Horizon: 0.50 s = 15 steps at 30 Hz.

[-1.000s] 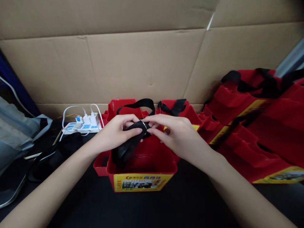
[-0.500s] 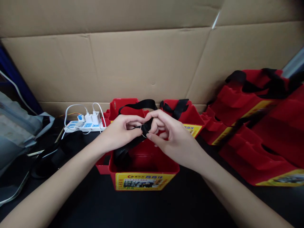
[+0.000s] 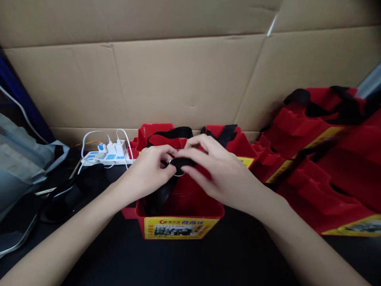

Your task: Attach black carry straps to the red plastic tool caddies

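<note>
where the left hand [image 3: 150, 169] and right hand [image 3: 218, 167] nearly meet, a matte black strap [image 3: 161, 195] folds over through a thin, shiny metal ring [image 3: 179, 175]. the left hand pinches the strap at the ring's left side between thumb and fingers; the right hand curves its thumb and forefinger around the folded end, though whether they press on it cannot be told. ring and fold lie between both sets of fingertips, above an open red bin [image 3: 205, 202] with a yellow front label [image 3: 178, 228], and the strap slants down leftward into the bin.
</note>
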Motion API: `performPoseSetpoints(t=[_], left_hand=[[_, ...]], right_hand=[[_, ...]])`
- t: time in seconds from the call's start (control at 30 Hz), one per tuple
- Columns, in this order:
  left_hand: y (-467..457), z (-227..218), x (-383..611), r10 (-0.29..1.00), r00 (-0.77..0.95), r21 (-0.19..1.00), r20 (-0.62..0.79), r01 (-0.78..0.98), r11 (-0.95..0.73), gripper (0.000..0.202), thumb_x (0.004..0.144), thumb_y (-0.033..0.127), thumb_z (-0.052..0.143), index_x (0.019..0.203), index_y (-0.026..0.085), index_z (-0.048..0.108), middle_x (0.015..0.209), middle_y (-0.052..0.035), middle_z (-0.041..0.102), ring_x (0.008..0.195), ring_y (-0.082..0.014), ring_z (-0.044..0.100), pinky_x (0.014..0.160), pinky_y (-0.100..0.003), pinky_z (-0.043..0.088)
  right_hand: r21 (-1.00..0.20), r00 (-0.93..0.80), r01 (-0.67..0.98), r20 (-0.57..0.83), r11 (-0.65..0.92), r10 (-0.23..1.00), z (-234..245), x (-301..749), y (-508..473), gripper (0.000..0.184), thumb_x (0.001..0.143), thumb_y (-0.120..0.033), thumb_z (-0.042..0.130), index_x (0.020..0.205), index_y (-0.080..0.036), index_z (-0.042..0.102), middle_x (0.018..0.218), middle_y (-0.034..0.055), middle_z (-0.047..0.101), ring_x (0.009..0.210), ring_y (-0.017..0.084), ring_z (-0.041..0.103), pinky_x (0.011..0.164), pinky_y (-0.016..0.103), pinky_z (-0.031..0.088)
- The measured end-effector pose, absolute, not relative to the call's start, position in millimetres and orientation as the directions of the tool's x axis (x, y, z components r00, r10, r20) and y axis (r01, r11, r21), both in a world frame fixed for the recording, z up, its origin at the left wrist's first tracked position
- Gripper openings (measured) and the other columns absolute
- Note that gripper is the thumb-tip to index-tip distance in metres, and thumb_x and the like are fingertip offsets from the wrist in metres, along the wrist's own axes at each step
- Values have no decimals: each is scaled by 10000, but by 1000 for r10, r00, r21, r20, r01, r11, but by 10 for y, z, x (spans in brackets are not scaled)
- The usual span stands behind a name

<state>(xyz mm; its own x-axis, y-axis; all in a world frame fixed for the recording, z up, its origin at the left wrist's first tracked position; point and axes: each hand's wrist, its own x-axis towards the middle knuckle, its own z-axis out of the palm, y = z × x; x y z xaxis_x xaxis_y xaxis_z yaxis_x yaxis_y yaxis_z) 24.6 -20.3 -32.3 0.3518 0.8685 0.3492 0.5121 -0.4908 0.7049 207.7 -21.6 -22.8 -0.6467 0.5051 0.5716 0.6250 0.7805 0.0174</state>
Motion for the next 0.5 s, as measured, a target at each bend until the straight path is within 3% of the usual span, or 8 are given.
performPoseSetpoints(t=[0.07, 0.13, 0.23, 0.3, 0.37, 0.43, 0.5], left_hand=[[-203, -325, 247, 863, 371, 722, 342, 485, -494, 250, 678, 119, 466, 888, 169, 591, 810, -18, 653, 753, -149, 624, 652, -254, 489], [-197, -319, 247, 869, 363, 728, 335, 486, -483, 234, 675, 121, 470, 865, 165, 600, 800, -16, 660, 731, -143, 625, 628, -240, 482], [-199, -283, 242, 879, 330, 706, 346, 526, -475, 244, 671, 114, 459, 840, 162, 628, 738, -8, 665, 692, -139, 620, 582, -223, 458], [-218, -244, 230, 887, 327, 713, 326, 531, -458, 262, 672, 110, 450, 841, 165, 642, 721, -1, 670, 662, -132, 620, 551, -210, 452], [-244, -203, 211, 902, 337, 746, 269, 519, -417, 273, 673, 111, 435, 843, 170, 641, 675, 11, 666, 584, -121, 616, 497, -196, 450], [-259, -177, 187, 910, 352, 762, 221, 520, -386, 264, 672, 113, 417, 815, 171, 630, 609, 21, 647, 513, -115, 605, 447, -188, 442], [-255, -173, 163, 908, 354, 728, 224, 559, -397, 233, 668, 115, 404, 757, 168, 613, 569, 20, 629, 504, -122, 605, 445, -193, 441]], right_hand=[[191, -719, 618, 530, 763, 450, -240, 2061, -234, 191, 856, -197, 446, 993, -164, 575, 1021, 93, 532, 916, 200, 488, 757, 333, 443], [283, -738, 621, 525, 731, 423, -261, 2049, -234, 185, 863, -171, 423, 928, -147, 594, 943, 90, 563, 855, 197, 491, 706, 327, 449], [259, -724, 593, 587, 762, 364, -283, 2044, -210, 233, 865, -100, 381, 934, -139, 600, 896, 78, 590, 824, 178, 490, 713, 316, 447], [85, -673, 519, 654, 851, 345, -280, 2056, -177, 232, 855, -79, 402, 959, -156, 595, 893, 58, 598, 824, 155, 501, 735, 293, 445], [-190, -573, 397, 713, 898, 404, -272, 2086, -117, 169, 833, -103, 476, 931, -183, 587, 870, 31, 585, 781, 126, 513, 702, 260, 445], [-466, -437, 223, 737, 856, 515, -267, 2131, -27, 90, 792, -154, 561, 868, -203, 557, 836, 7, 550, 727, 107, 512, 646, 237, 439], [-646, -321, 34, 715, 762, 621, -268, 2180, 68, 118, 764, -205, 598, 834, -214, 503, 818, -9, 507, 699, 100, 503, 610, 228, 429]])
